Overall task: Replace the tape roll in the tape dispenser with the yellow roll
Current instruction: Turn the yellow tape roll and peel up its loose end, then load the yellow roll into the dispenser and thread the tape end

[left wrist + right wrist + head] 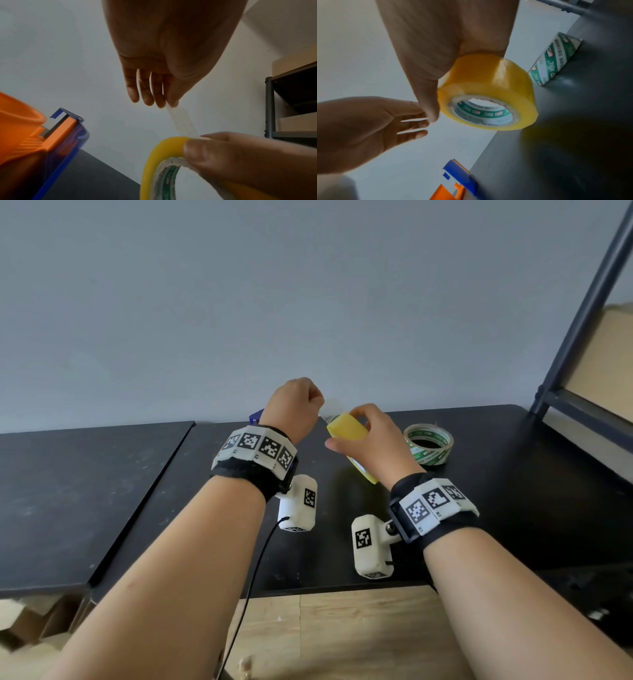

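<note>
My right hand (342,429) grips the yellow tape roll (346,432) upright above the black table (496,474), thumb on the near rim and fingers over the top. My left hand (317,402) pinches the roll's loose tape end (183,122) between thumb and fingertips (159,100), and a short clear strip stretches up from the roll (152,159). The orange and blue tape dispenser (42,148) stands behind my left wrist; only its blue tip (256,416) shows in the head view. It holds no roll that I can see.
A nearly spent roll with a green printed core (429,447) lies flat on the table to the right. A dark metal shelf (579,344) with cardboard stands at the far right. A second black table (68,491) adjoins on the left. A grey wall is close behind.
</note>
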`<state>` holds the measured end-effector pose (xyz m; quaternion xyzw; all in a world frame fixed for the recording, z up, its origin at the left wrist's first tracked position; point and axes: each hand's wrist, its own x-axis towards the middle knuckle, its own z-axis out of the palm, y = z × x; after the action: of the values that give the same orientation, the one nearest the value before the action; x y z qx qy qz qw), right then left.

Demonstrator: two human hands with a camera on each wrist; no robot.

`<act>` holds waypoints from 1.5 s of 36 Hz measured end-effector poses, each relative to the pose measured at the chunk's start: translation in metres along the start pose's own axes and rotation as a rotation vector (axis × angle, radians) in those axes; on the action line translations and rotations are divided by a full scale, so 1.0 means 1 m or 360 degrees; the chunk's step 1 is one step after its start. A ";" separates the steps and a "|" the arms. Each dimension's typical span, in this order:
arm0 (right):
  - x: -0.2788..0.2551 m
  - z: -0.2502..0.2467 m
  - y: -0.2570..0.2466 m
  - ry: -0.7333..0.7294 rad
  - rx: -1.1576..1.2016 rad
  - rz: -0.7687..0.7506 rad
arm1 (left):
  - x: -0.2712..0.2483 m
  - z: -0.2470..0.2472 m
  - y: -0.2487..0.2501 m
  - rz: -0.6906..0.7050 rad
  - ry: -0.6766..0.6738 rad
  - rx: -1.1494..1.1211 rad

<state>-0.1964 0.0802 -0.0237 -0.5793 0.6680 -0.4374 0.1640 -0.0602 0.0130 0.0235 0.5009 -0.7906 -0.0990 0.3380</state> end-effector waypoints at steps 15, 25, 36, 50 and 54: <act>0.007 0.007 -0.015 0.0223 0.0063 -0.0019 | 0.000 -0.016 -0.044 -0.0396 0.0077 -0.0071; 0.011 0.023 -0.027 0.0251 0.0168 -0.0082 | -0.022 -0.020 -0.090 -0.0749 -0.0393 0.0443; 0.014 0.026 -0.028 0.0248 0.0163 -0.0093 | -0.023 -0.014 -0.086 -0.0692 -0.0440 0.0446; 0.014 -0.001 -0.023 0.0391 0.0160 -0.0075 | -0.026 0.004 -0.045 -0.0450 -0.0582 0.0398; 0.016 -0.007 -0.028 0.0429 0.0201 -0.0080 | -0.026 -0.001 -0.040 -0.0430 -0.0510 0.0309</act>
<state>-0.1879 0.0699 0.0067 -0.5203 0.6405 -0.5562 0.0979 -0.0237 0.0158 -0.0071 0.6103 -0.7657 -0.1452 0.1421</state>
